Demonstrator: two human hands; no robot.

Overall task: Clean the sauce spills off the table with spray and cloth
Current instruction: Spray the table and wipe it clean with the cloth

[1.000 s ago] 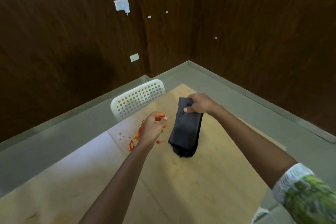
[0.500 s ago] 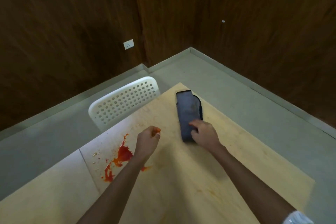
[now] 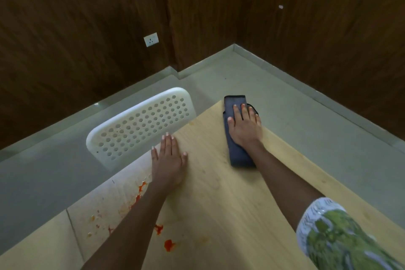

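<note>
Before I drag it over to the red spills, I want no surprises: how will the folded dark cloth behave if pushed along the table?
The dark cloth lies folded in a thick, flat strip under the right hand, so it should slide as one pad. It looks soft, so it probably droops if lifted by one end. On the smooth table it likely glides easily.
</note>
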